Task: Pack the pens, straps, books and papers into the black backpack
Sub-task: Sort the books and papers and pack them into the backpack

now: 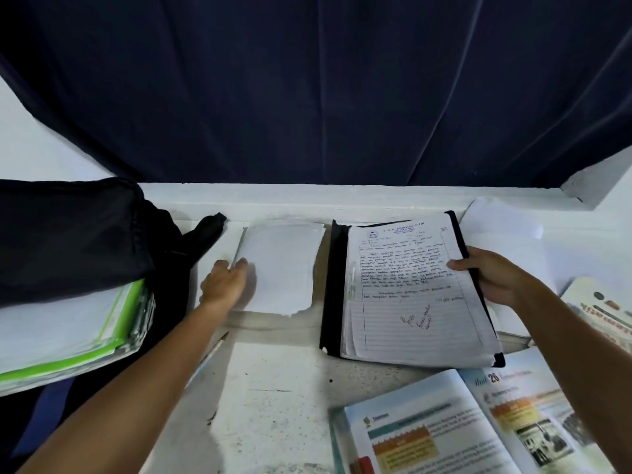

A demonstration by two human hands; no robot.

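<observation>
Gripping the black folder (410,289) of written papers at its right edge, the right hand (492,275) curls around it; the left hand (225,278) rests loosely on blank paper (284,265). Backpack (75,234) lies left, partly cut off.

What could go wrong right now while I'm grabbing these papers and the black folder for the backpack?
The right hand grips the black folder only at its right edge, so the loose handwritten sheets could slide out when lifted. The left hand rests on the blank paper stack; dragging it may crease or scatter sheets. The black backpack already holds a bulky green folder, so space looks tight.
</observation>
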